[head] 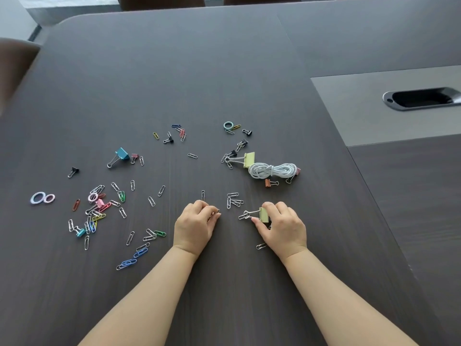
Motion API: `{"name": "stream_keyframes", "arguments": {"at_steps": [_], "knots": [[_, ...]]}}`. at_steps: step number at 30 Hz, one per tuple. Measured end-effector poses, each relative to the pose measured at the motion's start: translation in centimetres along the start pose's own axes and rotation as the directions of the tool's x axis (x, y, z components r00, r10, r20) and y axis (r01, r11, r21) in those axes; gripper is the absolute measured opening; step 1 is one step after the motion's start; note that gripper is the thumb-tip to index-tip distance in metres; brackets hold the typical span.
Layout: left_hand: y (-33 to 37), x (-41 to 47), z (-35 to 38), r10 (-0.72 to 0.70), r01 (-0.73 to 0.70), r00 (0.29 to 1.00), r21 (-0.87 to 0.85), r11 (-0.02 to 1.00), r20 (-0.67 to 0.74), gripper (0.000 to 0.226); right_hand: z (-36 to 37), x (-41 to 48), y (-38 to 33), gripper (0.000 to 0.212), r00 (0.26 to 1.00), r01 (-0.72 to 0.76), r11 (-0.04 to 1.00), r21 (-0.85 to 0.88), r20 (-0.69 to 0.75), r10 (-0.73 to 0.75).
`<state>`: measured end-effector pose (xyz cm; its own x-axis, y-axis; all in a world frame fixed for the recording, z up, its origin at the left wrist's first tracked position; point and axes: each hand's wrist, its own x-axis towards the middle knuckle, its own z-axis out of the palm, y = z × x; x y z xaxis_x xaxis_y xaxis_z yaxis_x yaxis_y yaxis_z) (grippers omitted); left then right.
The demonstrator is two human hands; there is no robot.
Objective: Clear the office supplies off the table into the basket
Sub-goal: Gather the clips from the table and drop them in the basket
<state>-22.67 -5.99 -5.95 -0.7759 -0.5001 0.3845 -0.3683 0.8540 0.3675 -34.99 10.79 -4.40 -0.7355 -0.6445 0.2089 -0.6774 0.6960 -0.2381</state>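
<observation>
Paper clips in several colours and binder clips lie scattered over the dark table (199, 71). My right hand (282, 227) pinches a pale green binder clip (263, 214) at the near middle, its wire handles pointing left. My left hand (197, 226) has its fingers curled round small metal clips (216, 213), mostly hidden by the fingers. Farther back lie a teal binder clip (121, 154), a second pale green binder clip (249, 159) and a coiled white cord (273, 170). No basket is in view.
A grey inset panel with a black cable slot (421, 98) takes up the table's right side. Chair backs (162, 2) stand along the far edge. Two pastel rings (42, 198) lie at the far left. A brown blurred shape (15, 66) sits at the left edge.
</observation>
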Motion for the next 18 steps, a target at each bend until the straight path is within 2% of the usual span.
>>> {"name": "stream_keyframes", "arguments": {"at_steps": [6,11,14,16,18], "knots": [[-0.3,-1.1,-1.7,-0.027,0.034,0.997,-0.096,0.995,0.070,0.029,-1.5,-0.6,-0.7,0.033,0.987,-0.113,0.973,0.201,0.134,0.087],[-0.1,-2.6,-4.0,-0.034,0.043,0.974,-0.036,0.998,0.224,0.034,-2.9,-2.2,-2.2,0.036,0.965,-0.171,0.946,0.277,0.240,0.105],[0.6,-4.1,-5.6,-0.094,0.111,0.911,-0.021,0.994,0.402,0.029,-3.9,-3.5,-2.9,0.034,0.962,-0.190,0.936,0.298,0.247,0.117],[1.1,-5.2,-6.3,-0.125,0.128,0.829,0.032,0.991,0.545,0.040,-4.8,-4.2,-3.3,0.034,0.964,-0.195,0.936,0.293,0.234,0.128],[1.6,-5.9,-7.0,-0.152,0.132,0.800,0.077,0.988,0.581,0.035,-5.7,-5.0,-3.5,0.035,0.968,-0.190,0.937,0.294,0.215,0.129]]}}
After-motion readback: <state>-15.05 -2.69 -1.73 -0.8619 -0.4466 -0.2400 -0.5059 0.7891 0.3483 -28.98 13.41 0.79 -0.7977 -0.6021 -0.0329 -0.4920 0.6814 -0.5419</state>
